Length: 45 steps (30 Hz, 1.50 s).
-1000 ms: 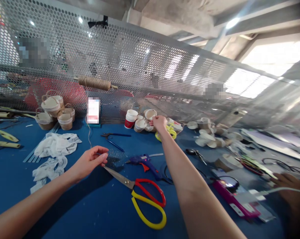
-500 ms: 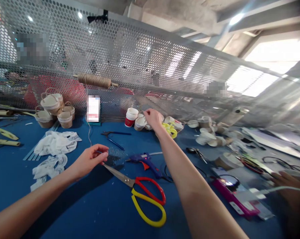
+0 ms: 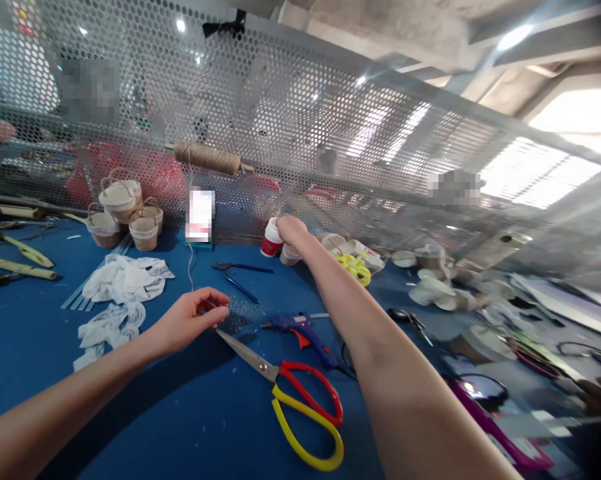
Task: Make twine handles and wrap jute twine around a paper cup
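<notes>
My right hand [image 3: 291, 231] reaches across to the back of the table, at the rim of a red and white paper cup [image 3: 270, 241]. Its fingertips are hidden at the cup's mouth. A small brown and white bucket [image 3: 290, 255] stands just under this hand. Above the blue table [image 3: 205, 427], my left hand [image 3: 200, 319] has loosely curled fingers, with a gap to the thumb and nothing visible in them. Twine [image 3: 190, 267] hangs down behind it from a spool [image 3: 208, 157]. Near its fingertips lie the points of scissors [image 3: 263, 368] with red and yellow handles.
A blue glue gun [image 3: 300, 327] and pliers [image 3: 240, 272] lie mid-table. White lace [image 3: 125, 279] and small handled buckets [image 3: 118, 200] are at left. Yellow cord [image 3: 355, 267] lies right of my hand. A perforated metal screen [image 3: 300, 133] closes off the back.
My right hand has moved left, from the small buckets to the red and white cup. My left hand keeps its place by the scissors' points. The view has swung slightly.
</notes>
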Available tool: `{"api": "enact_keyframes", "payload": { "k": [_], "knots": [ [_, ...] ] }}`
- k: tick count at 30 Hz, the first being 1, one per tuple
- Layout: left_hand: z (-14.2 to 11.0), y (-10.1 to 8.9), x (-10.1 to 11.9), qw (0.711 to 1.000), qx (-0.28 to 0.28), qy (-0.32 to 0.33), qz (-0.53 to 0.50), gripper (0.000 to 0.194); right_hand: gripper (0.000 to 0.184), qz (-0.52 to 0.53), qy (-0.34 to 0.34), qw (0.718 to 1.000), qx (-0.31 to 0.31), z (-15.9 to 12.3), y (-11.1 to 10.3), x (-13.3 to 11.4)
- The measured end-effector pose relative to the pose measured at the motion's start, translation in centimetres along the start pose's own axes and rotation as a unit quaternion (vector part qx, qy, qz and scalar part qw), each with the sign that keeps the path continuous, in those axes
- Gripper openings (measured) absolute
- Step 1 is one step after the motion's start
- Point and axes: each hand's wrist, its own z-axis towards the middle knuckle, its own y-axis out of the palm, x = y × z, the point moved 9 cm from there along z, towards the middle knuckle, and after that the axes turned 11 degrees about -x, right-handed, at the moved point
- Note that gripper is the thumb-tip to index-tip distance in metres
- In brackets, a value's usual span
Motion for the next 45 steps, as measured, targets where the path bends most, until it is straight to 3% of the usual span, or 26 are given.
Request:
{"api": "enact_keyframes", "payload": {
  "k": [9,13,17,20,23,26,28,30,33,36,38,40,42,45],
  "knots": [
    [0.0,0.0,-0.4,1.0,-0.005,0.001,0.023,0.032,0.031,-0.013,0.026,0.999,-0.019,-0.5,0.0,0.9],
    [0.2,0.0,-0.5,1.0,-0.002,0.002,0.027,0.032,0.031,0.0,0.03,0.999,0.012,-1.0,-0.9,1.5],
    [0.1,-0.1,-0.3,0.999,-0.003,-0.001,0.035,0.032,0.026,0.024,0.044,0.996,0.073,-2.4,-3.4,2.2],
    [-0.1,-0.6,0.1,0.998,0.018,0.006,0.058,0.03,0.022,0.051,0.036,0.988,0.138,-5.1,-6.0,1.9],
    [-0.4,-1.9,0.8,0.994,0.073,0.019,0.082,0.033,0.022,0.084,-0.026,0.979,0.182,-9.2,-7.5,0.1],
    [-1.2,-3.6,1.9,0.984,0.151,0.049,0.076,0.041,0.016,0.131,-0.107,0.97,0.175,-14.0,-7.1,-2.4],
    [-1.7,-4.1,3.0,0.981,0.169,0.087,0.041,0.043,0.013,0.239,-0.211,0.936,0.145,-17.3,-6.2,-4.4],
    [-1.7,-3.1,3.7,0.988,0.117,0.103,-0.005,0.045,0.012,0.289,-0.284,0.907,0.117,-20.3,-5.3,-6.2],
    [-1.8,-0.3,4.7,0.991,-0.009,0.119,-0.054,0.063,0.014,0.302,-0.337,0.889,0.073,-23.4,-3.6,-8.3],
    [-2.0,1.5,4.5,0.996,-0.062,0.069,0.002,0.057,0.016,0.311,-0.353,0.88,0.054,-24.8,-2.2,-9.3],
    [-2.1,1.8,4.3,0.994,-0.075,0.049,0.057,0.039,0.018,0.336,-0.34,0.876,0.058,-24.9,-1.3,-9.1],
    [-2.4,1.6,5.2,0.986,-0.074,0.079,0.127,0.024,0.02,0.378,-0.312,0.869,0.059,-24.7,-0.5,-8.3],
    [-3.0,1.4,6.1,0.969,-0.084,0.107,0.206,0.022,0.022,0.409,-0.267,0.87,0.068,-24.6,0.2,-6.9],
    [-4.2,0.7,6.5,0.95,-0.086,0.091,0.285,0.022,0.026,0.381,-0.183,0.901,0.098,-24.8,1.0,-4.6]
  ]
}}
